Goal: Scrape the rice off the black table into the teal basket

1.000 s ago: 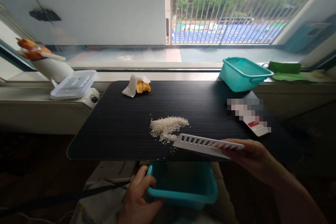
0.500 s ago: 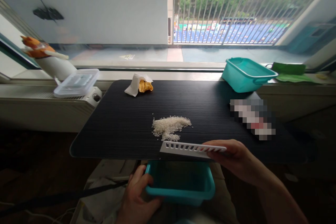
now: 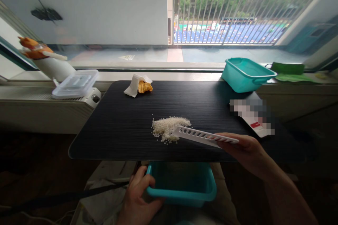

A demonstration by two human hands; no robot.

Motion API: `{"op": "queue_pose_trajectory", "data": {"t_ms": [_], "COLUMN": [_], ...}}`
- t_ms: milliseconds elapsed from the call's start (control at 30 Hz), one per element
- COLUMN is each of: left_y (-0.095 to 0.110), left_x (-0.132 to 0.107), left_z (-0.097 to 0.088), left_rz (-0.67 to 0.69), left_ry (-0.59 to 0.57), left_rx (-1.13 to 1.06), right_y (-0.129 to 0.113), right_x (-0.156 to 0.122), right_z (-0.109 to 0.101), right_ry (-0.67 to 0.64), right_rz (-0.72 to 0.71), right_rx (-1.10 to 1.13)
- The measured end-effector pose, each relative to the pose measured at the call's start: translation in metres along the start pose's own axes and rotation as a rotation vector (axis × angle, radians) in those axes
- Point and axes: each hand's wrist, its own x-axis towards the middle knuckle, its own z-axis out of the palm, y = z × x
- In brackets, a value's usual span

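A loose pile of white rice [image 3: 165, 126] lies on the black tabletop [image 3: 113, 126]. My right hand [image 3: 241, 151] grips one end of a white slotted plastic strip [image 3: 196, 136]. The strip's far end touches the pile's right side, and a row of holes runs along it. Below the table's front edge, my left hand [image 3: 139, 193] clasps the left rim of a teal plastic tub [image 3: 185, 194]. The tub's interior is dark, so its contents cannot be made out.
At the back right stands another teal tub [image 3: 244, 75], with a partly blurred flat packet [image 3: 255, 119] before it. A white tissue with something yellow [image 3: 145, 87] lies at the back left. On the left are a clear plastic box [image 3: 76, 83] and a heater [image 3: 66, 109].
My right hand has moved the slotted strip forward and right, from the front edge of the table to the rice. My left hand stays on the tub.
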Motion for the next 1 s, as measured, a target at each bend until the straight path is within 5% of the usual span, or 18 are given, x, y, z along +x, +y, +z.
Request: {"op": "queue_pose_trajectory", "data": {"t_ms": [233,700,1000], "left_y": [0.005,0.014,0.011], "left_x": [-0.001,0.001,0.001], "left_z": [0.003,0.001,-0.001], "left_rz": [-0.026,-0.049,-0.015], "left_ry": [0.066,0.038,0.006], "left_rx": [0.024,-0.030,-0.029], "right_y": [-0.013,-0.009,-0.011], "right_x": [0.000,-0.024,-0.028], "right_z": [0.016,-0.007,-0.010], "right_ry": [-0.110,-0.047,-0.156], "right_rz": [-0.057,0.037,0.006], "right_rx": [-0.036,0.024,0.037]}}
